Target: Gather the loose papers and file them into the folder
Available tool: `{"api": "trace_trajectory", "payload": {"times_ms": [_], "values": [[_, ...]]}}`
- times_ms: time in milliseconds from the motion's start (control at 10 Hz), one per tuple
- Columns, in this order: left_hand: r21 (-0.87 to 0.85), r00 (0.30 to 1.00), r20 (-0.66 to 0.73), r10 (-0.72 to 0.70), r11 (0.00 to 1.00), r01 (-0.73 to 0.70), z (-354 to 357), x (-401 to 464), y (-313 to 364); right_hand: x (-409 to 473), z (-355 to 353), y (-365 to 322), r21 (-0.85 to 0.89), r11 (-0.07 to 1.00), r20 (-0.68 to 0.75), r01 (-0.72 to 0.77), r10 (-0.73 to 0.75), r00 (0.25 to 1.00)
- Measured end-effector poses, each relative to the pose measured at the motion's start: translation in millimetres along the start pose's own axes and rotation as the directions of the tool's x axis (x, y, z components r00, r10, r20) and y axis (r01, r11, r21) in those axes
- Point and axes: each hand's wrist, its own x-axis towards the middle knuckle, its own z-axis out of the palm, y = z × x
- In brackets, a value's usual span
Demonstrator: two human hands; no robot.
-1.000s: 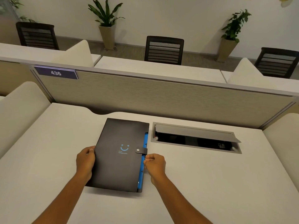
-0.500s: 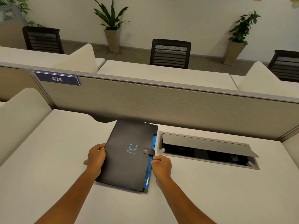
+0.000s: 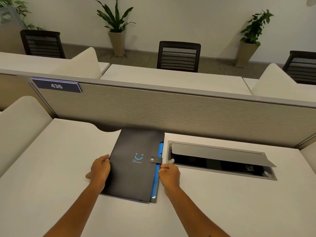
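Observation:
A black folder point(image 3: 135, 170) with a blue smiley on its cover lies closed on the white desk point(image 3: 51, 168), its snap strap fastened at the right edge. Blue dividers point(image 3: 158, 173) show along its right side. My left hand point(image 3: 100, 170) grips the folder's left edge. On the other side my right hand point(image 3: 168, 173) pinches the right edge just below the strap. The folder's far end touches the partition. No loose papers are in sight.
An open grey cable box point(image 3: 220, 159) is set into the desk right of the folder, its lid tilted up. A beige partition point(image 3: 171, 113) with a "436" label point(image 3: 56, 86) closes the back. Cream side dividers flank the desk. Chairs and plants stand beyond.
Both hands have slid the folder away from me toward the partition, and its far end now reaches it. The grip of both hands is unchanged.

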Motion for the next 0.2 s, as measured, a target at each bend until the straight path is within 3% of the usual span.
{"api": "trace_trajectory", "payload": {"times_ms": [200], "values": [[-0.031,0.999,-0.035,0.001,1.000,-0.002,-12.5,-21.2,-15.8,-20.2,-11.5,10.4,-0.014,1.000,0.024,-0.013,0.013,1.000]]}}
